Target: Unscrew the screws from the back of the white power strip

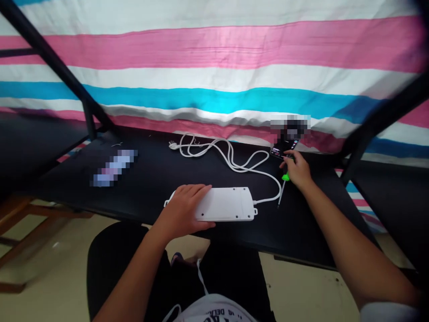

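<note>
A white power strip [228, 203] lies back side up near the front edge of the black table, with dark screw holes showing. My left hand [184, 208] grips its left end, thumb along the near side and fingers over the top. From the strip's right end runs a white cord [234, 165], looped behind it and ending in a plug [173, 145]. To the right, my right hand [298, 170] is closed around the handle of a screwdriver [282, 190] with a green collar, its shaft pointing down toward me. Just beyond those fingers is a phone [283, 150] with a lit screen, partly blurred out.
On the table's left lies a pixelated, light-coloured object [114, 169]. A striped cloth [214, 49] hangs behind the black tabletop [150, 179]. Slanted black metal bars [63, 74] stand on both sides. A wooden stool or bench [33, 214] is at the lower left.
</note>
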`<state>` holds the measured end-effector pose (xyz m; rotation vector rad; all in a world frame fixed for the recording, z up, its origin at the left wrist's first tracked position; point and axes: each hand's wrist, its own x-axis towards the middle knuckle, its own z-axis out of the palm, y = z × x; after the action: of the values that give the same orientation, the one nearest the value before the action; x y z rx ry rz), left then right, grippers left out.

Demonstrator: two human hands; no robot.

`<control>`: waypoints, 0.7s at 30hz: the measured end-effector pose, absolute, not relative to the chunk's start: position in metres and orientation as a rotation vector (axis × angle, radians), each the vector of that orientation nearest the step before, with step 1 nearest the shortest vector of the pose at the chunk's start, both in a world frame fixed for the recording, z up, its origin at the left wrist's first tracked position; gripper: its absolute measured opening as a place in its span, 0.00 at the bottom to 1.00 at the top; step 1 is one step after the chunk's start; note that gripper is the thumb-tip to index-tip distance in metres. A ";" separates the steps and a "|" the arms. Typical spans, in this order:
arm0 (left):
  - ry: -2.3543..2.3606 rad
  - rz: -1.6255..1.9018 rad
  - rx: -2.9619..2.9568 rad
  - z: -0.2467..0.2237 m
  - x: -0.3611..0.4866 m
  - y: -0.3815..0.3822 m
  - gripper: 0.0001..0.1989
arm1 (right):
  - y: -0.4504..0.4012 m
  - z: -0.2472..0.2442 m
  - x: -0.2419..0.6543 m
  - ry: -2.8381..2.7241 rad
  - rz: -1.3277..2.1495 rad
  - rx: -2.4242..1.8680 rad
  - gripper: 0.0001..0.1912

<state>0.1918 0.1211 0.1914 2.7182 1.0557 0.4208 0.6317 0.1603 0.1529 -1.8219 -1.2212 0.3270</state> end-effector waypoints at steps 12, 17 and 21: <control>1.058 0.428 2.754 0.188 0.192 0.123 0.50 | 0.146 0.159 0.667 -1.547 -0.018 -2.040 0.30; 1.069 0.433 2.771 0.189 0.191 0.122 0.50 | 0.145 0.160 0.667 -1.548 -0.077 -2.093 0.31; 1.067 0.436 2.773 0.188 0.191 0.122 0.51 | 0.145 0.159 0.668 -1.542 -0.115 -1.978 0.27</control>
<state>0.1906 0.1222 0.1883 2.7734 1.0667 0.4357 0.6677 0.1449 0.1591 -1.9784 -1.5418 -0.1150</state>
